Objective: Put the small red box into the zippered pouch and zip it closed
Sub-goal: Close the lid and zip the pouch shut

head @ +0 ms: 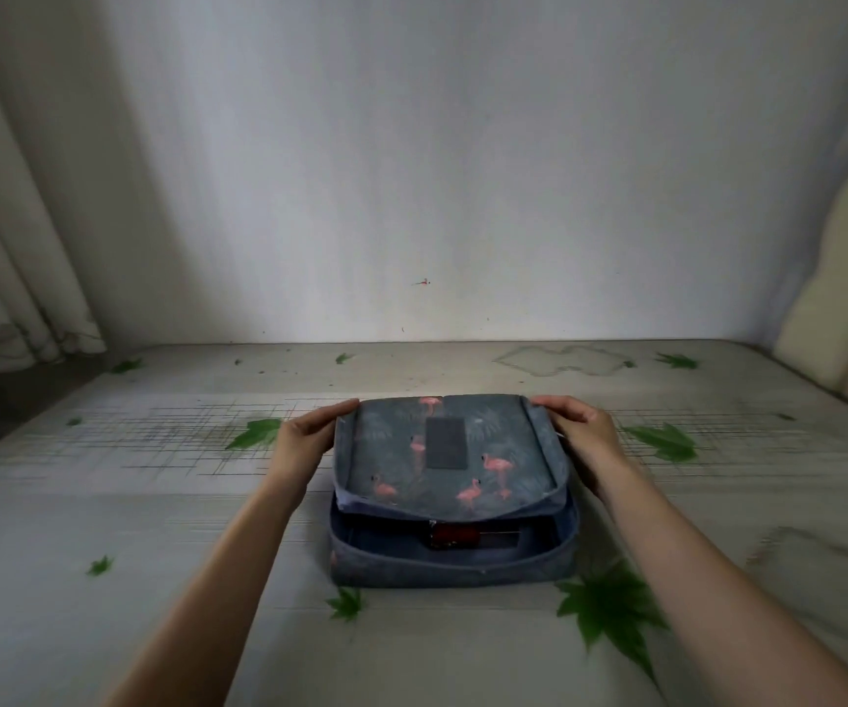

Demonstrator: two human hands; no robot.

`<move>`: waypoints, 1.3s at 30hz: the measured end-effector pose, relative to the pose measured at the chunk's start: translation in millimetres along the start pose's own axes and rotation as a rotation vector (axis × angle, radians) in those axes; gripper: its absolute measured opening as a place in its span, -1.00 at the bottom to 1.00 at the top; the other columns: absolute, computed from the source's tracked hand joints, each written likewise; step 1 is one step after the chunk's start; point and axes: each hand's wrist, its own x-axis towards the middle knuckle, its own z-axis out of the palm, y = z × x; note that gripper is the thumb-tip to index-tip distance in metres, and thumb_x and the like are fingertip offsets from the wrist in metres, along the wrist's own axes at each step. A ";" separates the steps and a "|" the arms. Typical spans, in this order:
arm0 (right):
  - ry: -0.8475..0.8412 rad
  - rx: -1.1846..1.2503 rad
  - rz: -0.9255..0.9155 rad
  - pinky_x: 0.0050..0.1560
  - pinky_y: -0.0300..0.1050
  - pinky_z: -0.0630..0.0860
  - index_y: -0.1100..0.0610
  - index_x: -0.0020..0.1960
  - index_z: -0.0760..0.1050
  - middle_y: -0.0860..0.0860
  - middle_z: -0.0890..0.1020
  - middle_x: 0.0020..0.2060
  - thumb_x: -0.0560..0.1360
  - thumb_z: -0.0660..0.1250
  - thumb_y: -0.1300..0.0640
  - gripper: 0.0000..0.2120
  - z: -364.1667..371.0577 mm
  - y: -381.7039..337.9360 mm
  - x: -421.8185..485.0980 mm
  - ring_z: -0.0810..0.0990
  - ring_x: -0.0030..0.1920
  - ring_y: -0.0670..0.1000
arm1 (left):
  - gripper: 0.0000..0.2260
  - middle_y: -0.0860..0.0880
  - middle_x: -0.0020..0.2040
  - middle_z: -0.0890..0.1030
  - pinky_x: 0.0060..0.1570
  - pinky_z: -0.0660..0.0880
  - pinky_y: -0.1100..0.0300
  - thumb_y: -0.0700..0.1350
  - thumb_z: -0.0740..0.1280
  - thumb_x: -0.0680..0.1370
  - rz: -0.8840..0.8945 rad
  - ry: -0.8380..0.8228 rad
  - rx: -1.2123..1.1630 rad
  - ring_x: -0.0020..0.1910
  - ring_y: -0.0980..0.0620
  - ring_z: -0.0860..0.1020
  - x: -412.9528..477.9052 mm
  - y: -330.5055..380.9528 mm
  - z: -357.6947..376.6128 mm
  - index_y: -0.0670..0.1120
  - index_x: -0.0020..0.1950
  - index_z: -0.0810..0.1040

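A grey-blue zippered pouch [463,563] with pink flamingos lies on the mattress in front of me. Its lid [442,451] is partly lowered, leaving a gap at the near side. Through that gap the small red box [450,535] shows inside the pouch, partly hidden by the lid. My left hand [310,433] grips the lid's far left corner. My right hand [582,431] grips its far right corner. The zipper is undone along the near edge.
The pouch rests on a pale mattress cover [157,502] printed with green leaves and grid lines. A white wall stands close behind. Curtains [9,247] hang at the left, and a cream padded panel [840,298] leans at the right.
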 end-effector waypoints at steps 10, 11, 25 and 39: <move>-0.019 -0.004 0.085 0.10 -0.02 0.51 0.23 -0.04 0.59 0.15 0.63 -0.04 0.38 0.33 0.43 -0.79 -3.8 5.8 -10.4 0.59 -0.01 0.12 | -0.71 -0.08 0.10 0.56 -0.28 0.54 0.45 -0.40 0.20 0.49 -0.034 -0.040 -0.018 -0.11 0.13 0.55 -12.2 -1.0 -3.4 -0.25 0.18 0.51; -0.016 -0.009 0.085 0.07 -0.04 0.52 0.24 -0.01 0.59 0.14 0.63 -0.04 0.39 0.31 0.44 -0.77 -4.0 5.4 -11.7 0.59 -0.01 0.11 | -0.71 -0.09 0.08 0.57 -0.29 0.55 0.43 -0.39 0.20 0.50 -0.052 -0.034 -0.033 -0.12 0.12 0.56 -12.2 -1.7 -4.0 -0.24 0.19 0.51; 0.086 -0.082 0.016 0.12 -0.02 0.48 0.24 0.03 0.55 0.19 0.60 0.07 0.50 0.20 0.34 -0.82 9.8 -17.3 -9.8 0.54 0.05 0.09 | -0.75 -0.14 0.07 0.60 0.06 0.49 0.06 -0.09 0.13 0.57 -0.292 -0.054 -0.157 0.07 -0.08 0.55 -5.4 0.1 3.3 -0.10 0.05 0.58; 0.026 0.125 0.230 -0.18 -0.12 0.49 0.08 0.18 0.48 0.04 0.62 -0.02 0.55 0.19 0.13 -0.77 9.9 -5.3 -82.6 0.60 -0.06 0.04 | -0.59 -0.05 -0.16 0.66 -0.23 0.50 0.16 0.11 -0.01 0.59 -0.404 -0.171 -0.304 -0.13 0.02 0.61 -18.2 3.1 12.2 -0.05 -0.07 0.57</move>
